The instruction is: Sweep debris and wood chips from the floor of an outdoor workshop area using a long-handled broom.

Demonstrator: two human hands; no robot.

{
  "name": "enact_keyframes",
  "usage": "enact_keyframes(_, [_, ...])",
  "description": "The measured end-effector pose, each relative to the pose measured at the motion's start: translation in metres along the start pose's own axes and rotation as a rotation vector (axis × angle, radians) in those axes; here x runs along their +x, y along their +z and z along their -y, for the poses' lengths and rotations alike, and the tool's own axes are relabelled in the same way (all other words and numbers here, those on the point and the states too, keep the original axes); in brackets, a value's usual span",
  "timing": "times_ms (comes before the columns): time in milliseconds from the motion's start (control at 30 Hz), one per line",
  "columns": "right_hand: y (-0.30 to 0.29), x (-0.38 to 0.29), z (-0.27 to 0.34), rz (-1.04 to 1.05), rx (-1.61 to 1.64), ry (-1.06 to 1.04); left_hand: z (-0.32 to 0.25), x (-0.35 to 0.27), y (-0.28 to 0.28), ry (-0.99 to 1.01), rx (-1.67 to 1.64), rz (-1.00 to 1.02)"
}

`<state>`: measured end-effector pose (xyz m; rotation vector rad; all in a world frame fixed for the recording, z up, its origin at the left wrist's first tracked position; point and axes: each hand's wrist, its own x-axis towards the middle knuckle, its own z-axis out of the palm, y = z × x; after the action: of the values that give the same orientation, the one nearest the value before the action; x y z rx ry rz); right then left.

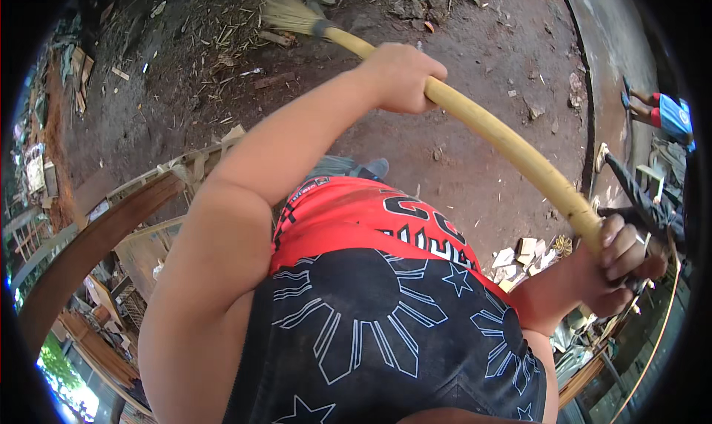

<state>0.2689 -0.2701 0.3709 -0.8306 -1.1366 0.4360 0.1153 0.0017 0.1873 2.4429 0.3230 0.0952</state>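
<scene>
A stick broom runs diagonally across the view, with a thick yellow bamboo-like handle (512, 140) that looks bent by the lens. My left hand (403, 78) is wrapped around the lower handle, well above the bristles. Near the handle's top end, at the right, my right hand (614, 268) grips it with curled fingers. The broom's pale bristles (289, 15), bound by a dark band, fan out at the upper left. They are slightly blurred and rest at or just above the dirt ground (356, 140), beside scattered twigs and leaf litter (222, 40).
A concrete strip (617, 40) edges the dirt at right. A person in a blue shirt (674, 115) is there, and a dark-trousered leg (628, 176) shows nearer. Wood scraps (525, 254) lie near my right arm. A wooden post (100, 240) and planks (97, 349) stand at left.
</scene>
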Motion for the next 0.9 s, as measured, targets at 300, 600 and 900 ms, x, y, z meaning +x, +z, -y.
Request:
enact_keyframes(300, [0.128, -0.123, -0.304, -0.525, -0.162, 1.015, 0.294, -0.153, 0.108, -0.343, -0.036, 0.527])
enact_keyframes(600, [0.231, -0.031, -0.346, -0.744, -0.008, 0.956, 0.354, -0.172, -0.111, -0.397, 0.134, 0.579])
enact_keyframes(900, [0.184, 0.086, -0.153, 0.218, -0.094, 0.078, 0.230, -0.085, -0.076, 0.002, -0.223, 0.112])
